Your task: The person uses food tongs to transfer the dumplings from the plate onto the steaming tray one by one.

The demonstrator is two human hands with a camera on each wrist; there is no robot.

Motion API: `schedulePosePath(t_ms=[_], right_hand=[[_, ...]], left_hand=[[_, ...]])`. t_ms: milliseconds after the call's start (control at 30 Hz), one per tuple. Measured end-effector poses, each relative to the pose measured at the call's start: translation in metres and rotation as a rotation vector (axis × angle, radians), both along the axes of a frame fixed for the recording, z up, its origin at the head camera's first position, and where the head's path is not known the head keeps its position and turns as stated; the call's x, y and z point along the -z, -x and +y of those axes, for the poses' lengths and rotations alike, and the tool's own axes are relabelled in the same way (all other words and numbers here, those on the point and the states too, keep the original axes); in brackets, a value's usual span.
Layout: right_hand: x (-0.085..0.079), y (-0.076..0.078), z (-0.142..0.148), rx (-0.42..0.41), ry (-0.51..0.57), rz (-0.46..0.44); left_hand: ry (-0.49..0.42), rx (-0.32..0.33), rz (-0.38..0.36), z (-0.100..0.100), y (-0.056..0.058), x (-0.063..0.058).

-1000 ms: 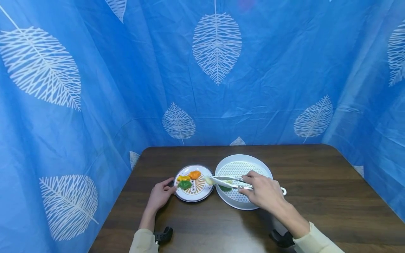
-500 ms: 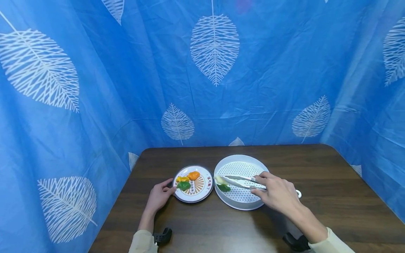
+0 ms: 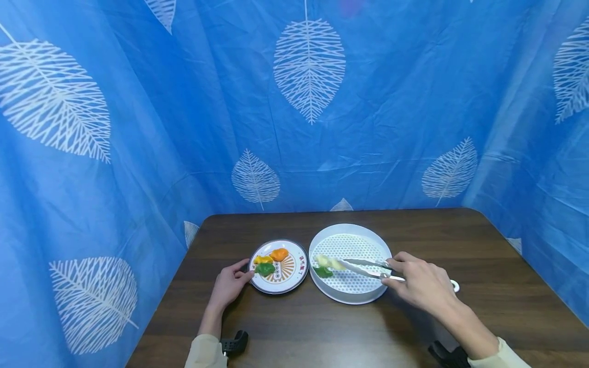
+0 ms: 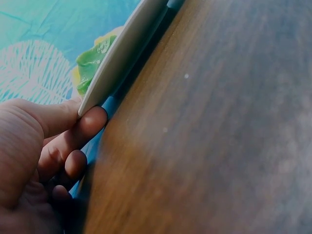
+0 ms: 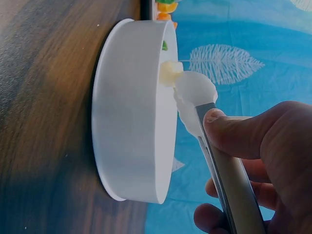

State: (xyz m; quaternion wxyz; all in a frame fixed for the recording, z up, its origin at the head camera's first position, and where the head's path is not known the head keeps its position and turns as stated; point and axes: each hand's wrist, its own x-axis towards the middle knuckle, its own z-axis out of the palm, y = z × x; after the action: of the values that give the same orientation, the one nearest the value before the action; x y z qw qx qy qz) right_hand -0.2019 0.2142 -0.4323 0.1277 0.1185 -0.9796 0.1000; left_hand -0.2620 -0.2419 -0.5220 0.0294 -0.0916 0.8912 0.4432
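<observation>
My left hand (image 3: 228, 286) pinches the near-left rim of a round white plate (image 3: 281, 288), thumb on top and a finger beneath. On the plate lie yellow (image 3: 263, 260), orange (image 3: 279, 254) and green (image 3: 264, 269) pieces that look like bell pepper. In my right hand (image 3: 421, 281) are metal tongs (image 5: 229, 180) with white tips, held along the arms. The tips reach over a round white basket (image 3: 350, 296) with a perforated bottom. A pale yellow piece (image 5: 170, 73) is right at the tips, and a dark green piece (image 3: 323, 272) lies beside it in the basket.
The plate and basket stand side by side on a dark wooden table (image 3: 322, 337). A blue curtain (image 3: 207, 102) with white leaf prints hangs behind the table and along its sides.
My right hand has moved right with the tongs, bringing the pale piece from the gap beside the plate to over the basket. The left hand keeps its grip on the plate.
</observation>
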Motion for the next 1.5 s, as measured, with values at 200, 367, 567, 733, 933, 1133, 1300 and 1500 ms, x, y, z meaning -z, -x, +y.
schedulePosePath(t_ms=[200,367,567,733,933,1133,1300,1500], right_hand=[[0.003,0.0,0.003,0.005,-0.012,-0.015],[0.006,-0.001,0.004,0.016,-0.024,-0.062],[0.006,-0.001,0.004,0.002,-0.046,-0.051],[0.007,-0.001,0.003,-0.01,-0.048,-0.032],[0.008,0.0,0.002,-0.008,-0.04,-0.03],[0.007,-0.001,-0.003,0.0,-0.025,-0.043],[0.006,-0.001,-0.014,0.008,-0.013,-0.033],[0.006,0.001,-0.032,0.025,0.023,-0.04]], left_hand=[[0.008,-0.01,0.002,0.0,0.0,0.0],[0.008,-0.011,-0.008,0.0,-0.001,-0.001],[0.005,-0.009,-0.004,0.001,-0.001,-0.001],[-0.002,-0.006,-0.002,0.002,-0.001,-0.001],[0.004,-0.014,-0.008,0.001,0.0,-0.001],[0.007,-0.017,-0.015,0.0,0.0,-0.001],[0.009,-0.014,-0.011,0.0,-0.001,-0.001],[0.01,-0.01,-0.009,0.001,-0.001,-0.002]])
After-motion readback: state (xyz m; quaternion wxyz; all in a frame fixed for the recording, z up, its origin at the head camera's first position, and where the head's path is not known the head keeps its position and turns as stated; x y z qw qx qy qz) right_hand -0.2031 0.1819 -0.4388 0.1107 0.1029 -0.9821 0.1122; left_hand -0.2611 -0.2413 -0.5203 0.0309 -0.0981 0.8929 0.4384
